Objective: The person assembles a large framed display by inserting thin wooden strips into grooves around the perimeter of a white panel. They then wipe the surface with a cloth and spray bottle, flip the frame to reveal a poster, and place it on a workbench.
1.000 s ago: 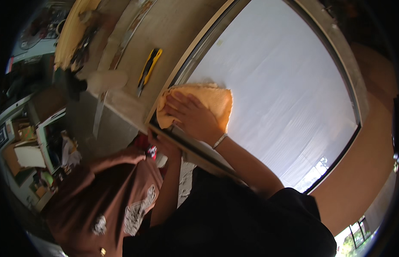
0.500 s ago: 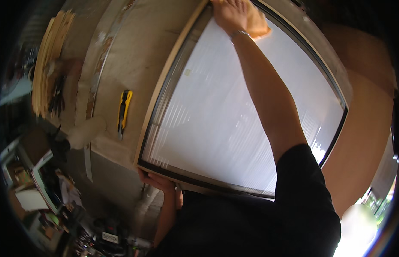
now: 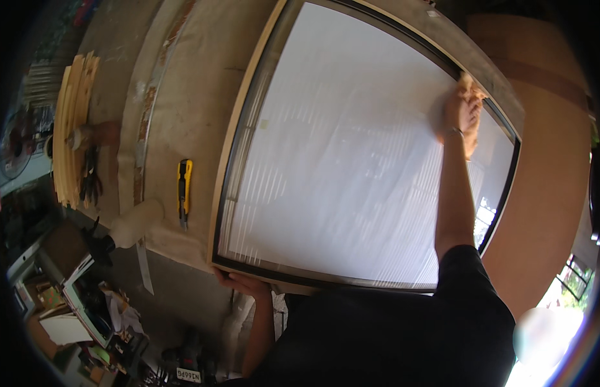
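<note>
A large framed glass panel point(image 3: 351, 174), with a light wood outer edge and a dark inner border, lies across the work table in front of me. My right hand point(image 3: 464, 113) presses an orange-tan cloth point(image 3: 471, 145) against the glass by the far right border, fingers bunched over it. At the near left corner, my left hand point(image 3: 248, 284) grips the panel's near edge from below; part of its fingers is hidden under the frame. A yellow and black utility knife point(image 3: 184, 193) with some blade showing lies left of the panel.
A bundle of thin wood strips point(image 3: 71, 129) lies at the far left, with dark-handled pliers point(image 3: 90, 180) beside it. A large brown board point(image 3: 545, 161) stands along the right. Clutter with papers point(image 3: 65, 329) fills the lower left.
My right hand has slid the cloth from the panel's far edge rightward and nearer to me, along the right border. My left hand stays at the near left corner.
</note>
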### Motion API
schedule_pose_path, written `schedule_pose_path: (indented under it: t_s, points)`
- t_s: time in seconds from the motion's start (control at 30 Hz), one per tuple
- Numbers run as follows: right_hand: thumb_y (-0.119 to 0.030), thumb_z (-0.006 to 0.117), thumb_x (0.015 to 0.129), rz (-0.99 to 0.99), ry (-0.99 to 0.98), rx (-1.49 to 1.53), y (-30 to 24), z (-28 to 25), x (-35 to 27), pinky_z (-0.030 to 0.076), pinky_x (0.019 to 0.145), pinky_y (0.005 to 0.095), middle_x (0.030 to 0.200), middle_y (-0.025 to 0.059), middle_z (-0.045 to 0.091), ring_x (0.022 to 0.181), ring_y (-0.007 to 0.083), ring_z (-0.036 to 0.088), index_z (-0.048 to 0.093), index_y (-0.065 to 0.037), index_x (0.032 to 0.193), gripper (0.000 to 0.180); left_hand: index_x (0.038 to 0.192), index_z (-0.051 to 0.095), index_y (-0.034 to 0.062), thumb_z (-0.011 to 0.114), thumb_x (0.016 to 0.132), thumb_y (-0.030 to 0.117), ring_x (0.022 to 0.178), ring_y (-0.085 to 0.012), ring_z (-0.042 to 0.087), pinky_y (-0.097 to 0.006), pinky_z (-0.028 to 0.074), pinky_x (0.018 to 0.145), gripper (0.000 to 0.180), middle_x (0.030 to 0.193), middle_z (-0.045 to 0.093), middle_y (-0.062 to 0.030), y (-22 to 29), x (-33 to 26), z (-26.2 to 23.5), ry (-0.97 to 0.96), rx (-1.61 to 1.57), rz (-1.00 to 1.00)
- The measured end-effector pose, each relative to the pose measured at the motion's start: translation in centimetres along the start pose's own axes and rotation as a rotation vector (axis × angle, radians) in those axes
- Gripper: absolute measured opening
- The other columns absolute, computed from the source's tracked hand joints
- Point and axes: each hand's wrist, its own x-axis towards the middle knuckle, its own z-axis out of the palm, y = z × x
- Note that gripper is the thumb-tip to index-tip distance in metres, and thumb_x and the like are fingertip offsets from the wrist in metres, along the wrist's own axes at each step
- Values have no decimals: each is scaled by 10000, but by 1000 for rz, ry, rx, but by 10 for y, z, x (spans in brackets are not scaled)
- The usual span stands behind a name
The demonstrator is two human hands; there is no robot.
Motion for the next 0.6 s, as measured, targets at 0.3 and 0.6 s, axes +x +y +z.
schedule_pose_path:
  t_s: [0.3,0.6]
  points:
    - [-423,332,1051,-734,-150,258,-343,-5,-179,36,1301,468,1724,121,182,1596,307,134,363,-29,1585,664,1479,314,-79,352,1081,581,1343,-377,456,-542,385,1122,771,1460,388,-299,-7,5,10,-64,36,110]
    - [-402,421,1067,-862,-194,557,-33,-23,1,228,1255,426,1597,123,441,1505,296,352,516,-118,1493,521,1483,330,-64,315,1095,555,1280,-366,532,-509,474,1045,732,1440,440,-280,-25,2,-3,-48,112,165]
